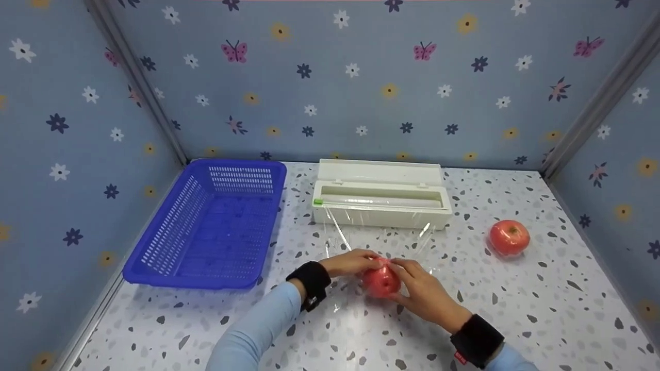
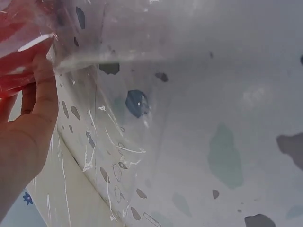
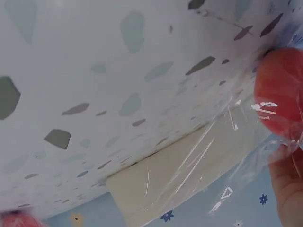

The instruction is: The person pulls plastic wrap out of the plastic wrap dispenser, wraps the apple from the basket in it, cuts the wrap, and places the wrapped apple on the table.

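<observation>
A red apple (image 1: 380, 281) sits on a sheet of clear cling film (image 1: 340, 237) that runs back to the white film dispenser box (image 1: 380, 200). My left hand (image 1: 352, 262) grips the apple's left side with film over it; the apple shows red in the left wrist view (image 2: 16, 56). My right hand (image 1: 420, 288) curls round the apple's right side, pinching film against it (image 3: 280, 92). Film stretches toward the dispenser (image 3: 180, 175) in the right wrist view.
A blue plastic basket (image 1: 216, 221) stands at the left of the speckled table (image 1: 515, 309). A second red apple (image 1: 509, 237), wrapped in film, lies at the right. Floral walls close in the back and both sides.
</observation>
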Motion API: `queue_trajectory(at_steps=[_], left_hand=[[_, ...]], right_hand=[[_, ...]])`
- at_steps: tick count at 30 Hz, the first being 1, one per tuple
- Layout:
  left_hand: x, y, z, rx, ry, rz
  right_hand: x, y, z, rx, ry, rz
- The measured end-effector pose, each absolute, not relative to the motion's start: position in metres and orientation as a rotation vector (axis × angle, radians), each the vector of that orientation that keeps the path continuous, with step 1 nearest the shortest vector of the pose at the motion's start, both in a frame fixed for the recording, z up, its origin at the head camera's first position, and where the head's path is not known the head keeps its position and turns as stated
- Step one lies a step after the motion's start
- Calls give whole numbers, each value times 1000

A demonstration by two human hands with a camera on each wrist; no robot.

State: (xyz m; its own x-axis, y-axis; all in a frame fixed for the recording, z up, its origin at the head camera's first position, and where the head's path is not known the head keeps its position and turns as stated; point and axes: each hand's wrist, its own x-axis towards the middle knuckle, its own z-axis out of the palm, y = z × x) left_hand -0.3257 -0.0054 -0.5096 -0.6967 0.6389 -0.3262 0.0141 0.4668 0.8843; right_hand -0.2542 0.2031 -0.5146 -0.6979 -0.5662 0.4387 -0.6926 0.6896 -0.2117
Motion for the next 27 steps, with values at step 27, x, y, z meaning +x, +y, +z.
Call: queue_trajectory(at_steps=[27], left_hand=[[-337, -73, -519, 357, 2182, 1479]], right_hand=[[-286, 197, -518, 700, -2925, 965]])
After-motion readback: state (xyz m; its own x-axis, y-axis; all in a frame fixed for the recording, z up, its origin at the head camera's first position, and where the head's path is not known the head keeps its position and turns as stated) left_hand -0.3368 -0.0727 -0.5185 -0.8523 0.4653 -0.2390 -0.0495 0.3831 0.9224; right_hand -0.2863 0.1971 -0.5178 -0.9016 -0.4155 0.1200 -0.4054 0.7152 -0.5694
